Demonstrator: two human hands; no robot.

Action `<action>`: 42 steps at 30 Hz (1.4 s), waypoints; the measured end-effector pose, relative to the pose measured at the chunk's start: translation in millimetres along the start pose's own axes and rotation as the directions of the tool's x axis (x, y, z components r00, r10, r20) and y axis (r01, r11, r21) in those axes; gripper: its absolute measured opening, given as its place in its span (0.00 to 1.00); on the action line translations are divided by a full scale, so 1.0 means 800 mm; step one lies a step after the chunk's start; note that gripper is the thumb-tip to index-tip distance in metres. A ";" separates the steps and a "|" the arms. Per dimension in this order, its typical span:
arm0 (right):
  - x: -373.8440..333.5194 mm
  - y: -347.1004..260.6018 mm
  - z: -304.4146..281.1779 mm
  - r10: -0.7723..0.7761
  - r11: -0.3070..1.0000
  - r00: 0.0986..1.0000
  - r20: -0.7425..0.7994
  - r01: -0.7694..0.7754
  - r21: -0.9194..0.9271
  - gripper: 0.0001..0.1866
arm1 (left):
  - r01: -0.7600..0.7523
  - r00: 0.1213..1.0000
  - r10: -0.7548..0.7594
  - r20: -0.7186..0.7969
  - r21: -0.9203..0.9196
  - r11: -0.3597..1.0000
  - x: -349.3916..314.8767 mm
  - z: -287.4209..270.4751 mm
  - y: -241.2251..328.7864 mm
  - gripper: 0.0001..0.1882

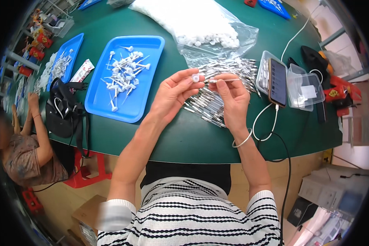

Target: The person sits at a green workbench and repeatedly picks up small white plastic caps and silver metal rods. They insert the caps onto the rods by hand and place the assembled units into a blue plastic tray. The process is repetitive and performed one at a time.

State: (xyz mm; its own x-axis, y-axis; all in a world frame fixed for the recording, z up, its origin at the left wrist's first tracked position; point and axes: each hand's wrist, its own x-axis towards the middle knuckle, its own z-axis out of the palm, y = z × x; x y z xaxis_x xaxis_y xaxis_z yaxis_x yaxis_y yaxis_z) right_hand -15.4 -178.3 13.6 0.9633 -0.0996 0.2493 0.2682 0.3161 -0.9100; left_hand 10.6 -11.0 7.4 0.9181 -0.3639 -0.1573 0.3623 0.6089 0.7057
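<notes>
Between the thumb and fingers of my left hand (pixel 173 92) is a small white plastic cap (pixel 195 78) with a round end. My right hand (pixel 233 98) pinches a thin metal rod (pixel 229 80), held level, its inner tip close to the cap. Whether the two parts touch is hard to tell. Under and behind both hands lies a heap of metal rods (pixel 207 104) on the green table. To the left, a blue tray (pixel 96 104) bears several white caps with rods (pixel 125 71) sticking out of them.
Beyond the rods, a clear plastic bag (pixel 184 20) spills white caps. At right a phone (pixel 278 82) leans on a clear box (pixel 263 67), its white cable (pixel 256 125) running near my right wrist. A black bag (pixel 61 110) lies left, beside a co-worker (pixel 28 151) at the table.
</notes>
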 end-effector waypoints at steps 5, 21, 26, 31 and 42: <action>-0.001 -0.003 0.003 -0.073 0.996 0.996 0.054 0.076 -0.056 0.07 | 0.015 1.000 -0.016 0.016 0.047 0.999 0.000 0.002 -0.005 0.15; 0.001 0.002 0.001 -0.113 0.959 0.993 0.044 0.121 -0.255 0.07 | 0.009 1.000 -0.012 0.026 0.113 0.994 0.000 0.003 -0.010 0.16; 0.000 0.001 0.000 -0.107 0.957 0.993 0.047 0.116 -0.267 0.07 | 0.010 1.000 -0.012 0.015 0.123 0.992 -0.001 0.005 -0.010 0.16; 0.000 0.002 0.000 -0.098 0.956 0.994 0.042 0.106 -0.272 0.07 | 0.011 1.000 -0.013 0.019 0.138 0.990 0.000 0.004 -0.011 0.16; -0.001 0.002 0.001 -0.146 0.924 0.988 0.041 0.151 -0.352 0.06 | -0.001 1.000 0.002 -0.006 0.149 0.989 -0.001 0.010 -0.010 0.15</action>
State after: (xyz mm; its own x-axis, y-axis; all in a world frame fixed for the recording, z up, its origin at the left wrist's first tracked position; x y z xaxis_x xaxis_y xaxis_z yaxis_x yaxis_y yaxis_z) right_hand -15.9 -176.8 12.2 0.9137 -0.1055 0.3925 0.3887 -0.0556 -0.9197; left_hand 5.3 -21.1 7.2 0.9198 -0.3583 -0.1599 0.3331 0.4979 0.8007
